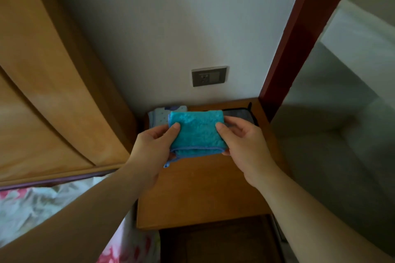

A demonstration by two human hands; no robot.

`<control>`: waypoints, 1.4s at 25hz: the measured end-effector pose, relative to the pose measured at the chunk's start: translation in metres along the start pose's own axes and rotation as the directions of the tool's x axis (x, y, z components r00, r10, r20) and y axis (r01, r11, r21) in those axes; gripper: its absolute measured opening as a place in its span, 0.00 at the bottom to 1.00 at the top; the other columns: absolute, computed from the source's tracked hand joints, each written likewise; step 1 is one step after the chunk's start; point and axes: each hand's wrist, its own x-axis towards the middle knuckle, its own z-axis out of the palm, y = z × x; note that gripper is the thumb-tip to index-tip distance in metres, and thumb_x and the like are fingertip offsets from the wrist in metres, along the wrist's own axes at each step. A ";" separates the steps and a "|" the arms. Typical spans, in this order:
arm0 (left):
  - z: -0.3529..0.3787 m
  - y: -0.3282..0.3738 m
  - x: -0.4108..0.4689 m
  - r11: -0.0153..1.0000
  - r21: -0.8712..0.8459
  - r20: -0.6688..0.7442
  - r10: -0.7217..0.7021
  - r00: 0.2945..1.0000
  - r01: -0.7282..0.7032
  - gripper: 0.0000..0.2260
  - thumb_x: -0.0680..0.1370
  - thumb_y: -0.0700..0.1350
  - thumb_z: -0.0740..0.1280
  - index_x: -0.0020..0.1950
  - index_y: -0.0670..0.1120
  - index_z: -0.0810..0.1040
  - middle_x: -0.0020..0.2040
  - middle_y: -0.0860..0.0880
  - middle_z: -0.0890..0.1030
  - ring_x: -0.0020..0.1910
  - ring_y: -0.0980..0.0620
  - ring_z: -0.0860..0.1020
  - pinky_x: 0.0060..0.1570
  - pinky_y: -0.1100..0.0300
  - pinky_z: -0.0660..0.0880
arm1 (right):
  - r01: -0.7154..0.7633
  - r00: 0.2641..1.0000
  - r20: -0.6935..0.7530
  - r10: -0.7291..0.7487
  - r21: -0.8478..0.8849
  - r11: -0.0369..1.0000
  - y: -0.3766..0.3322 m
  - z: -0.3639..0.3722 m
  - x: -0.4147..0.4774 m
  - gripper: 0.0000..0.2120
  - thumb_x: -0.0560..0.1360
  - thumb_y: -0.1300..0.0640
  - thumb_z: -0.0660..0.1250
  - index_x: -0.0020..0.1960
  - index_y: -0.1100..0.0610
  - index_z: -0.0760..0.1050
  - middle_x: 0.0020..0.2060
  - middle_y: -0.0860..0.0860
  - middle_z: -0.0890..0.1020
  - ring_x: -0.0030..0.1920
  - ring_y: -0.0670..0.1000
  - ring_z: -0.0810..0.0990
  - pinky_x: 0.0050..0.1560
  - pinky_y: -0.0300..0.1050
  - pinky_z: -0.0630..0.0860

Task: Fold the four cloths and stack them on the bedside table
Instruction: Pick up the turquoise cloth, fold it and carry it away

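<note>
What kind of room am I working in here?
Probably a bedroom: a floral pink-and-white bedsheet lies at lower left beside a small wooden bedside table, a light-wood headboard-like panel rises behind it, and a grey wall socket sits above the table.

Wall: plain white, shaded toward the left.
Socket plate: grey, rectangular, set flush in the wall, low down.
Wooden panel: light brown, curved, fills the left side.
Post: dark red-brown, slanting up at right.
Bedding: pale, pink floral print, lower left.
</note>
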 end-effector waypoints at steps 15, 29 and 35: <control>-0.043 -0.121 0.083 0.986 0.159 -0.205 -0.021 0.979 0.055 0.07 0.82 0.47 0.71 0.59 0.49 0.83 0.52 0.49 0.87 0.50 0.49 0.86 0.47 0.54 0.84 | -0.050 0.990 0.117 0.078 -0.230 0.972 0.137 0.076 0.057 0.11 0.82 0.60 0.68 0.64 0.52 0.80 0.52 0.43 0.85 0.50 0.41 0.86 0.43 0.32 0.81; -0.052 -0.158 0.090 0.192 0.896 0.319 0.348 0.882 -0.400 0.29 0.85 0.56 0.44 0.85 0.51 0.44 0.84 0.54 0.37 0.82 0.55 0.33 0.80 0.56 0.36 | 0.453 0.891 0.392 -0.227 -0.750 0.483 0.169 0.108 0.049 0.24 0.86 0.52 0.59 0.81 0.52 0.63 0.82 0.49 0.61 0.83 0.53 0.54 0.81 0.53 0.55; -0.058 -0.166 0.097 0.053 0.921 0.379 0.121 0.917 -0.387 0.34 0.77 0.60 0.32 0.82 0.52 0.28 0.81 0.52 0.26 0.79 0.52 0.26 0.81 0.49 0.34 | 0.449 0.887 0.462 0.010 -0.868 0.213 0.185 0.114 0.053 0.30 0.84 0.41 0.35 0.83 0.49 0.32 0.83 0.46 0.34 0.82 0.50 0.31 0.80 0.60 0.36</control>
